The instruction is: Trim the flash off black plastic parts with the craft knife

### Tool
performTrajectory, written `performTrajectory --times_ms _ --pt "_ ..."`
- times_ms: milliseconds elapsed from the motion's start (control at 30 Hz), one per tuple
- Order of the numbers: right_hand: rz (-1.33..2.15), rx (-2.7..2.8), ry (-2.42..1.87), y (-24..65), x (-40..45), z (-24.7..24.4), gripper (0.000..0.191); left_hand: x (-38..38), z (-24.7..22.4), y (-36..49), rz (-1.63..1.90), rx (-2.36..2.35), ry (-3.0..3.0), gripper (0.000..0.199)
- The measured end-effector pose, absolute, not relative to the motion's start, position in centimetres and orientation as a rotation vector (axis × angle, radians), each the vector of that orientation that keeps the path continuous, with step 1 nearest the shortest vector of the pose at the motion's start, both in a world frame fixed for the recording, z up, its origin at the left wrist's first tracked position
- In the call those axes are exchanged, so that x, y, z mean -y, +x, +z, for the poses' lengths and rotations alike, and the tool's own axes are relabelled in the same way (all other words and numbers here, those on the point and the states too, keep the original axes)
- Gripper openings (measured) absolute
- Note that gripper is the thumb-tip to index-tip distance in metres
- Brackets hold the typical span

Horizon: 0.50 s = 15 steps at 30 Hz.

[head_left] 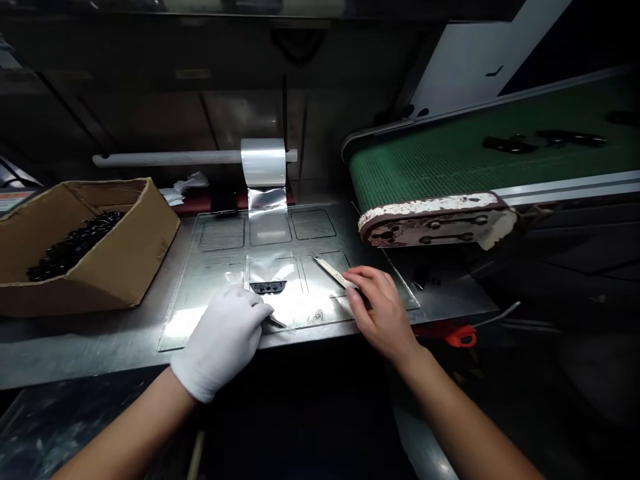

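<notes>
The underside of the left hand is hidden: its white glove covers the palm, and the fingers curl down out of sight. A thin metal piece sticks out by the thumb; its other end is covered, and I cannot tell whether the fingers pinch it or merely press on it. Just ahead of that hand lies the dark part, flat on the clear sheet, near film that glare makes hard to read.

The right hand is bare. Its thumb and fingers close around the rear of the knife, hiding that end; the tip points forward and left, over the sheet. Whether the tip touches the sheet is unclear. Small marks near the sheet's front edge are too faint to read.

Behind, a strip of film hangs from the roll on the rod down to the sheet. The box, cut off at the left, holds black pieces that blur together. The belt runs out of view at right, with dark objects on it. A red handle shows beyond the right wrist, partly in shadow.
</notes>
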State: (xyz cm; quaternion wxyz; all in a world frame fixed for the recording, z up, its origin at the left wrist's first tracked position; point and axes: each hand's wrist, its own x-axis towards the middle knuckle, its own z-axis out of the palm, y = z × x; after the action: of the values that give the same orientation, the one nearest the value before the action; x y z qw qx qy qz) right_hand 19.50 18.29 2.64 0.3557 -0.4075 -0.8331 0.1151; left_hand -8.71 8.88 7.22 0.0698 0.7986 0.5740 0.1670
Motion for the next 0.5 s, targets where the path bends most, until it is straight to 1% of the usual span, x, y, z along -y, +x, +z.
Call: performTrajectory --times_ms 67,100,167,200,267,300,333,400,467,500 --pt "0.423 1.975 -1.054 19.7 -15.4 2.4 0.025 -7.0 7.0 -9.1 0.677 -1.774 2.318 0.031" --pt "0.551 1.911 -1.052 19.4 -13.7 2.2 0.023 -5.8 6.7 -9.1 0.843 -1.788 2.23 0.03" --pt "1.01 1.786 -1.039 17.8 -10.2 1.6 0.02 -3.2 5.7 -8.9 1.24 -1.76 1.952 0.029" --pt "1.324 1.702 -1.01 16.5 -8.6 1.4 0.023 -1.9 5.0 -8.6 1.406 -1.734 1.797 0.031" --pt "1.934 1.481 -0.894 13.4 -6.0 0.9 0.037 0.5 3.5 -7.8 1.548 -1.756 1.624 0.037" --pt "2.157 1.372 -0.84 11.8 -5.0 0.7 0.045 1.6 2.8 -7.3 1.56 -1.812 1.608 0.038" --pt "2.301 1.295 -0.811 10.5 -4.2 0.5 0.051 2.6 2.1 -6.9 1.557 -1.88 1.607 0.039" --pt "2.38 1.279 -0.881 8.7 -3.0 0.1 0.053 4.5 1.1 -6.3 1.566 -2.022 1.529 0.037" --pt "2.31 1.434 -1.013 7.8 -2.4 -0.6 0.048 6.3 0.5 -6.2 1.636 -2.096 1.171 0.033" --pt "2.252 1.564 -1.045 7.4 -2.4 -1.0 0.046 7.0 0.4 -6.4 1.607 -2.06 0.928 0.038"
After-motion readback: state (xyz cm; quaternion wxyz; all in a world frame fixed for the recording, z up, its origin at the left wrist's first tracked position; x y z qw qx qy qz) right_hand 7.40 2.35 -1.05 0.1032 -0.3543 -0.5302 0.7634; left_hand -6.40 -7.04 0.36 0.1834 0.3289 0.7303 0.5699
